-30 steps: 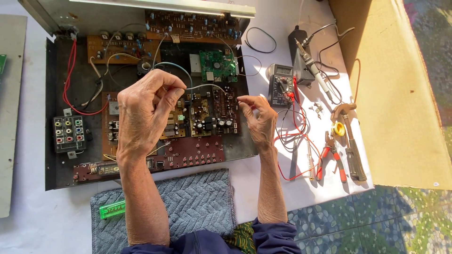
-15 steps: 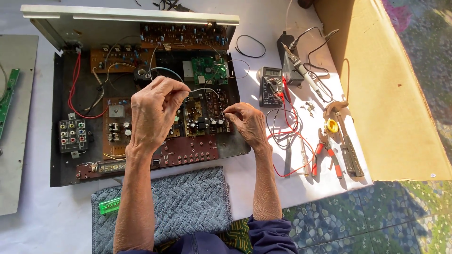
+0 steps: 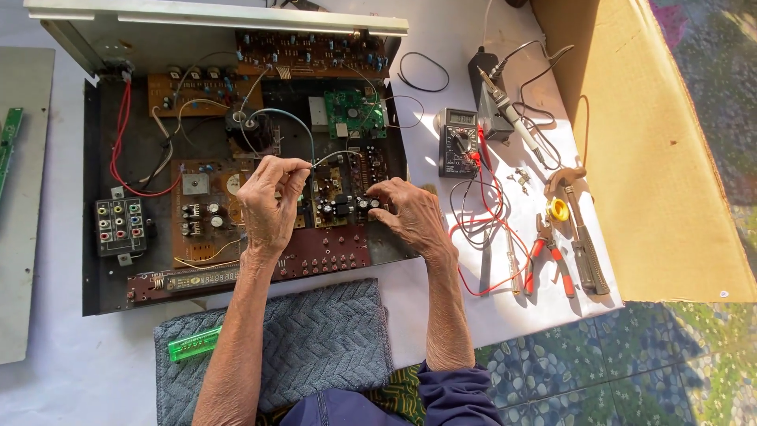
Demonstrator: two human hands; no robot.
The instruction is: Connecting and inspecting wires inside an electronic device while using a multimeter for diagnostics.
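Observation:
An opened electronic chassis (image 3: 102, 260) lies on a white surface, with several brown circuit boards and a green board (image 3: 352, 111) inside. My left hand (image 3: 270, 201) hovers over the middle board and pinches a thin grey wire (image 3: 303, 134) between thumb and fingers. My right hand (image 3: 410, 213) rests on the right edge of the small board with capacitors (image 3: 341, 197), fingertips touching its components. A red wire (image 3: 120, 150) loops along the chassis' left side.
A multimeter (image 3: 457, 142) with red and black leads, a soldering iron (image 3: 512, 118), red-handled pliers (image 3: 548, 256), a hammer (image 3: 583, 237) and a solder reel (image 3: 558, 210) lie to the right. A cardboard sheet (image 3: 654, 150) stands far right. A grey cloth (image 3: 315, 339) and green lighter (image 3: 194, 344) lie in front.
My right hand has come down from mid-air onto the small board. My left hand has shifted slightly right, staying closed on the wire. The camera view has tilted a little.

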